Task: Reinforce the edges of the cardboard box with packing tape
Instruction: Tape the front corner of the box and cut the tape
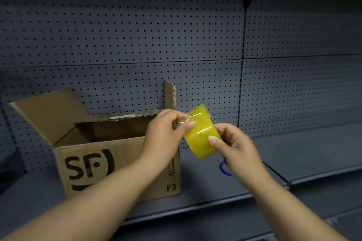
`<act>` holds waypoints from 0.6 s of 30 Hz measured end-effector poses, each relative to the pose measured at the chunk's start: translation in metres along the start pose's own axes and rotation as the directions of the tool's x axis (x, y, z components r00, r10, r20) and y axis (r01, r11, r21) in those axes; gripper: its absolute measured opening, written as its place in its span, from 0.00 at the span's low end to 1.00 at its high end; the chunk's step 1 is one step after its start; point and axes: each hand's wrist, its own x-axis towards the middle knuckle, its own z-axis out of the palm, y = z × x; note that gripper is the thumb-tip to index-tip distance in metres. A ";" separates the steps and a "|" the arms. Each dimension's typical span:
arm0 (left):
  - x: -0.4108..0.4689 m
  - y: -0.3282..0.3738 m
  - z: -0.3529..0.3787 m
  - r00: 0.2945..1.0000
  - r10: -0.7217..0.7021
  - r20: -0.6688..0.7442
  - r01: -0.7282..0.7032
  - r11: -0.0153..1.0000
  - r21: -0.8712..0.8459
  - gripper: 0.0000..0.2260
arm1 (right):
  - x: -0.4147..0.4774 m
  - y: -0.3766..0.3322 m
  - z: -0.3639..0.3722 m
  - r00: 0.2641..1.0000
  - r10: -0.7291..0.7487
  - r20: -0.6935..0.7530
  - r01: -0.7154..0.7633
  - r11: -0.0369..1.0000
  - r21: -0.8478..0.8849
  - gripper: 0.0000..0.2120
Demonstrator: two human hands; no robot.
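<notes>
Tape roll [199, 137]: yellow, held above the shelf [205, 193], just right of the box.
Right hand [238, 149]: fingers curled round the roll.
Left hand [164, 135]: thumb and forefinger pinch the tape's loose end.
Cardboard box [121, 162]: flaps open, near the shelf's front edge, left.

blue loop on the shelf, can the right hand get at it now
Likely not yet: the right hand grips the tape roll, so it is full. The blue loop lies on the shelf just below that wrist with nothing between; a freed hand could probably reach it.
</notes>
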 end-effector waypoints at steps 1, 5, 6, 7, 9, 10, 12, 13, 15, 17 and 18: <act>0.000 0.001 -0.006 1.000 -0.007 0.015 0.007 1.000 -0.026 0.03 | -0.003 -0.004 0.003 1.000 0.000 -0.007 0.000 1.000 -0.015 0.06; 0.002 0.008 -0.032 0.990 -0.066 0.122 0.081 0.989 -0.122 0.02 | -0.014 -0.018 0.017 1.000 -0.012 -0.025 0.011 0.999 -0.042 0.08; 0.003 0.009 -0.039 0.985 -0.073 0.153 0.094 0.987 -0.131 0.02 | -0.017 -0.020 0.021 1.000 -0.010 -0.018 0.010 0.999 -0.037 0.08; 0.004 0.009 -0.046 0.981 -0.068 0.182 0.093 0.987 -0.134 0.02 | -0.019 -0.022 0.024 1.000 -0.011 -0.009 0.010 1.000 -0.028 0.06; 0.008 0.008 -0.060 0.971 -0.037 0.234 0.066 0.991 -0.117 0.04 | -0.023 -0.026 0.031 1.000 -0.013 -0.002 0.013 1.000 0.003 0.05; 0.009 0.008 -0.066 0.966 -0.024 0.259 0.053 0.993 -0.106 0.05 | -0.026 -0.028 0.035 1.000 -0.012 -0.001 0.012 1.000 0.016 0.06; 0.011 0.005 -0.076 0.952 -0.015 0.307 0.045 0.995 -0.092 0.05 | -0.031 -0.030 0.042 1.000 -0.009 -0.009 0.009 1.000 0.025 0.06; 0.011 0.004 -0.080 0.944 -0.021 0.329 0.054 0.994 -0.093 0.05 | -0.033 -0.029 0.046 1.000 -0.006 -0.013 0.007 1.000 0.018 0.06; 0.010 0.002 -0.083 0.930 -0.058 0.362 0.120 0.981 -0.150 0.07 | -0.037 -0.027 0.053 1.000 -0.014 -0.022 0.014 1.000 -0.014 0.06; 0.005 0.002 -0.083 0.919 -0.139 0.369 0.243 0.937 -0.252 0.09 | -0.042 -0.029 0.060 0.999 -0.042 -0.034 0.040 0.998 -0.043 0.06; 0.003 0.003 -0.083 0.912 -0.188 0.366 0.308 0.901 -0.304 0.09 | -0.044 -0.031 0.065 0.998 -0.051 -0.048 0.049 0.998 -0.040 0.05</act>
